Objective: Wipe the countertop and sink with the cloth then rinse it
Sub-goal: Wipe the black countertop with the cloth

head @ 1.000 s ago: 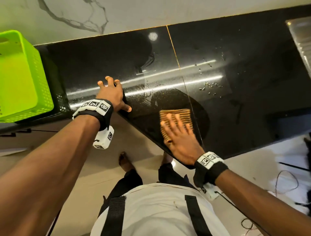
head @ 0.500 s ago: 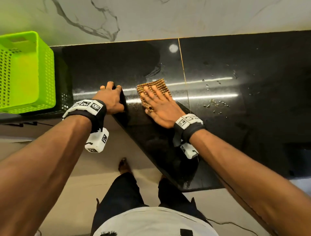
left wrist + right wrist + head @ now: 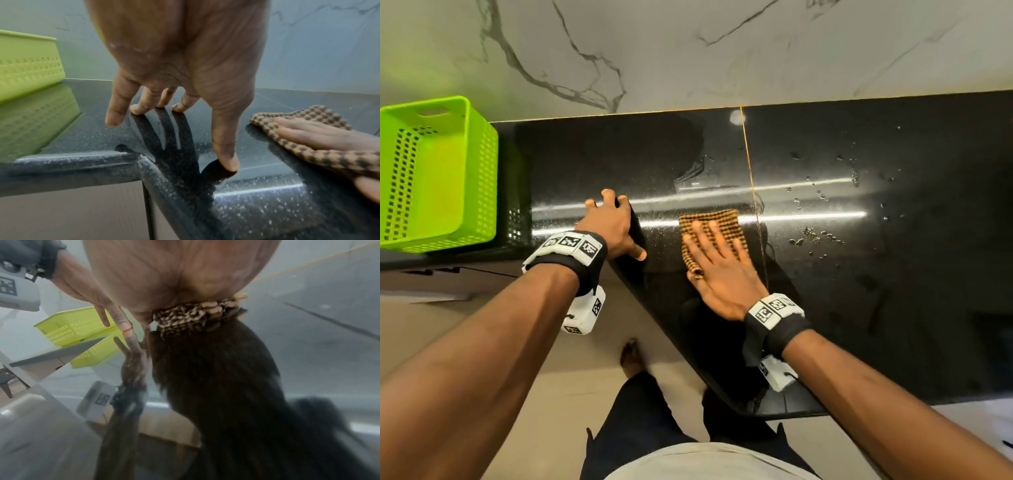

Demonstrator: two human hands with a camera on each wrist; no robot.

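The wiping of the bench [image 3: 859,291] is the step in hand. The right hand [image 3: 717,270] lies flat on the brown checked cloth [image 3: 717,224], fingers straight and a little spread, pressing it onto the black surface rather than pinching it. The cloth sits just to the near side of the thin gold seam [image 3: 751,192] that crosses the bench, with its far corner almost touching that seam. The left hand [image 3: 611,226] holds nothing: its fingertips [image 3: 137,110] and thumb are propped on the bench edge, on the side of the seam toward the green basket [image 3: 434,171]. Water droplets [image 3: 815,234] lie beyond the seam, away from the cloth. Judging by this, the next move calls for sliding the flat cloth across the seam through those drops; the sink is out of view, so it and the rinse seem yet to come
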